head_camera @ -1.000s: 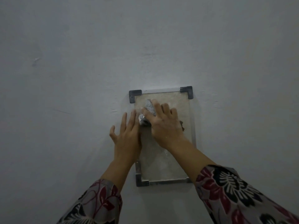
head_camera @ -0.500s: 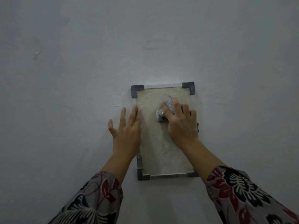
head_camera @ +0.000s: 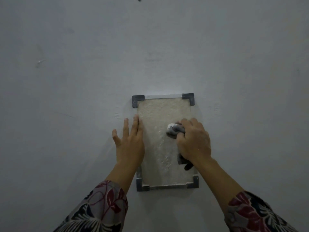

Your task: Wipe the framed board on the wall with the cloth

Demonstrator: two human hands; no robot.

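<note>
The framed board point(head_camera: 163, 144) hangs on a grey wall point(head_camera: 66, 81). Right hand point(head_camera: 194, 142) has its grip closed around a bunched grey cloth point(head_camera: 175, 128), pressed on the board's right half. Left hand point(head_camera: 129, 141) lies flat, fingers spread, seemingly along the left frame edge.
</note>
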